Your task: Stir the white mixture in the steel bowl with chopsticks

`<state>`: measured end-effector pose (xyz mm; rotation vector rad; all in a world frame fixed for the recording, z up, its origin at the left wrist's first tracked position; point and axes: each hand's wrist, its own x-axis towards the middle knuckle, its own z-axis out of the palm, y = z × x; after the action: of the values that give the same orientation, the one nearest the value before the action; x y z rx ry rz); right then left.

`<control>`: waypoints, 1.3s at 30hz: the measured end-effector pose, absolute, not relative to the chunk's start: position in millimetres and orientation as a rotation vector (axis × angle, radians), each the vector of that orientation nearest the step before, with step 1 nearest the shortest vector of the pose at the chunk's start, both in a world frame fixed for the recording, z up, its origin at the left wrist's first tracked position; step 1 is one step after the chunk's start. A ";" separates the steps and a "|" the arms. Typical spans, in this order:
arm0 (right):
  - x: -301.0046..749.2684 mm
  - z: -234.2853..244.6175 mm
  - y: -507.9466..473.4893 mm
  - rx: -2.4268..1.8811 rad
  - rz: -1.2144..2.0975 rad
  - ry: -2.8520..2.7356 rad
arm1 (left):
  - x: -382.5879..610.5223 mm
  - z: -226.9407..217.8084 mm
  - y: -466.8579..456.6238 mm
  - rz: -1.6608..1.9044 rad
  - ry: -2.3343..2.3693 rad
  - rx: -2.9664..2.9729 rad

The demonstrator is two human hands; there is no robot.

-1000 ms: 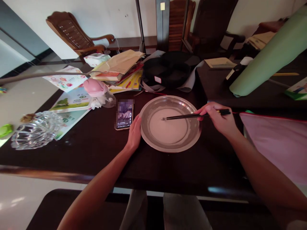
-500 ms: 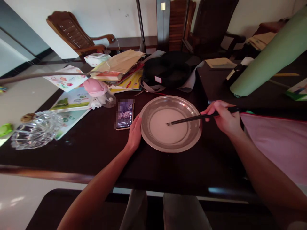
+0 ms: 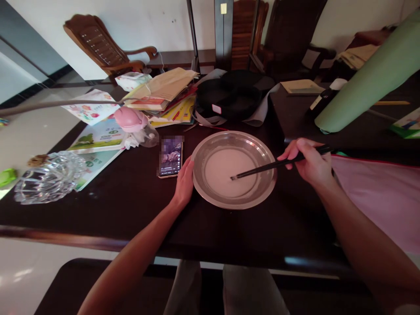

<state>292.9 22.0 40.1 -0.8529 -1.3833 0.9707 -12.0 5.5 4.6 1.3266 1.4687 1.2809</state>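
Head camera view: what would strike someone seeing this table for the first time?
The shiny metal dish at the centre of the table, holding a pale milky liquid, draws the eye first. The right hand dips dark chopsticks into it from the right, while the left hand rests against its left rim beside a phone. A cut-glass bowl glints at far left.

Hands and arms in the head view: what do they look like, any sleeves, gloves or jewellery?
The left arm and the right arm are bare as far as the picture's edge, with no sleeve in view. The left hand and the right hand wear no gloves. No ring, watch or bracelet shows on either wrist or hand, and no markings can be seen.
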 end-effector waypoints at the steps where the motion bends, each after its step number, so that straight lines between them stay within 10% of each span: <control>1: 291.7 39.8 20.7 -0.849 1.020 -1.426 | -12.1 4.4 5.6 1.281 1.468 1.330; 39: 291.6 39.0 18.3 -0.919 0.853 -1.515 | -12.0 6.5 4.8 1.262 1.453 1.369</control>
<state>291.6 18.3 39.0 -0.9188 -1.5145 0.8528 -12.0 4.8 6.5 1.3688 1.4530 1.2616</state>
